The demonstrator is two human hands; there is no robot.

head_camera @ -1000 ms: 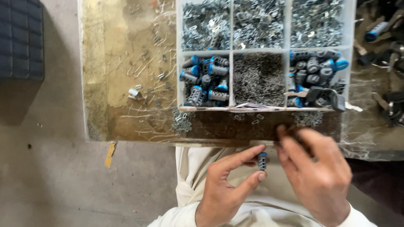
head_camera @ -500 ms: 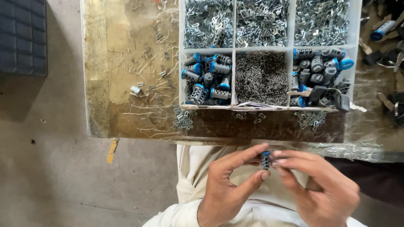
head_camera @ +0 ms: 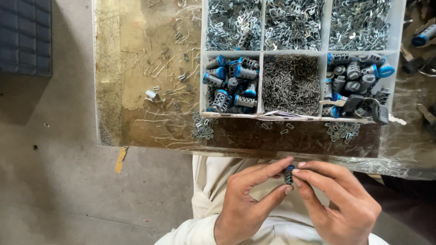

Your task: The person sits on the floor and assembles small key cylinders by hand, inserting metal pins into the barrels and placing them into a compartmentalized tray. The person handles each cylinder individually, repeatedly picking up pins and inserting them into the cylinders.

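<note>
While the small grey cylinder with the blue end (head_camera: 289, 174) sits pinched between both your hands just below the worktop (head_camera: 150, 90) edge, over your lap, the work on it looks mid-way: your left hand (head_camera: 247, 199) pinches it with thumb and forefinger, and your right hand (head_camera: 340, 199) presses fingertips on it from the other side. Beyond, the divided tray (head_camera: 262, 54) holds many like cylinders (head_camera: 229, 84) and heaps of small metal clips (head_camera: 290, 84), so plenty seems left.
</note>
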